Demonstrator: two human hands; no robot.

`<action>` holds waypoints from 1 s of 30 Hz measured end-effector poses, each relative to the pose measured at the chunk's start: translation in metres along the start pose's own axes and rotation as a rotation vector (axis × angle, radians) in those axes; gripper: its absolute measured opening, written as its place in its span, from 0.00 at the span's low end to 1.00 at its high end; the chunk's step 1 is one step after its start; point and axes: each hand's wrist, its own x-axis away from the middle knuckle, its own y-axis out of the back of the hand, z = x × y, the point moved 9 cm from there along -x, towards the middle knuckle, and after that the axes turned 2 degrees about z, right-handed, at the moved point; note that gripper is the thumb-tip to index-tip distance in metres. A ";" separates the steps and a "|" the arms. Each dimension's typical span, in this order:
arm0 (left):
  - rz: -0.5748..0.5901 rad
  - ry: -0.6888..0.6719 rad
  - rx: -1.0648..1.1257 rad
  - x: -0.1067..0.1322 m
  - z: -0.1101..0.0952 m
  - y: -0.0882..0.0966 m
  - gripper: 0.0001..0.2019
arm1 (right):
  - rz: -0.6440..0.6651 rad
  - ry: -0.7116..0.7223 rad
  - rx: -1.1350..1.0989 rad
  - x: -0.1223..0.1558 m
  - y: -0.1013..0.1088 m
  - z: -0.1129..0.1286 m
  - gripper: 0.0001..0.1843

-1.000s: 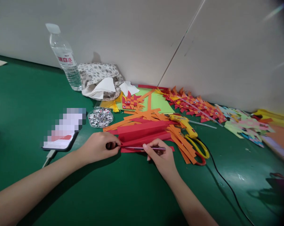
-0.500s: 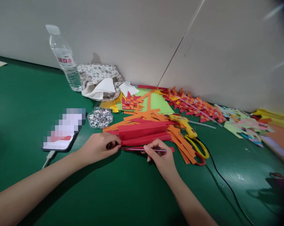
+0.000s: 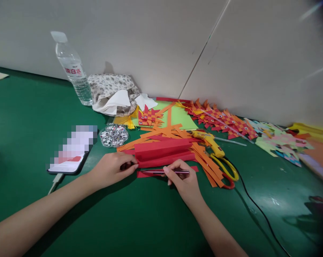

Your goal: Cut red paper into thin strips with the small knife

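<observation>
My left hand (image 3: 117, 166) is closed, with finger and thumb pinching the left end of a folded sheet of red paper (image 3: 163, 150). In my right hand (image 3: 181, 176) is a slim, pinkish craft knife (image 3: 181, 172), its thin blade pointing left. Below the sheet's front edge, a narrow red paper strip (image 3: 147, 174) lies on the table, partly covered by the knife and my right fingers. Orange paper strips (image 3: 208, 162) are piled behind and to the right of the red sheet.
A yellow glue gun (image 3: 211, 142) and scissors handles (image 3: 235, 171) lie at right, with a black cable running frontward. At left are a charging phone (image 3: 72, 150), googly eyes (image 3: 114, 135) and a water bottle (image 3: 74, 71). Woven paper fish (image 3: 222, 119) lie along the wall.
The narrow red strip now lies apart from the folded sheet's front edge, lower on the table. The knife blade has come out of the fold. Both hands have hardly moved.
</observation>
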 end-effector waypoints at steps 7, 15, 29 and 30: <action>0.015 0.029 0.077 0.003 0.003 0.000 0.12 | -0.156 0.071 -0.044 -0.003 0.022 0.005 0.14; -0.154 0.287 0.498 0.008 0.026 0.013 0.14 | -0.293 0.070 -0.433 -0.007 0.052 0.000 0.17; -0.272 0.130 0.290 0.012 0.010 0.027 0.12 | -0.233 0.055 -0.565 -0.016 0.051 0.007 0.19; -0.281 0.084 0.210 0.013 0.006 0.028 0.11 | -0.230 0.021 -0.595 -0.016 0.051 0.005 0.19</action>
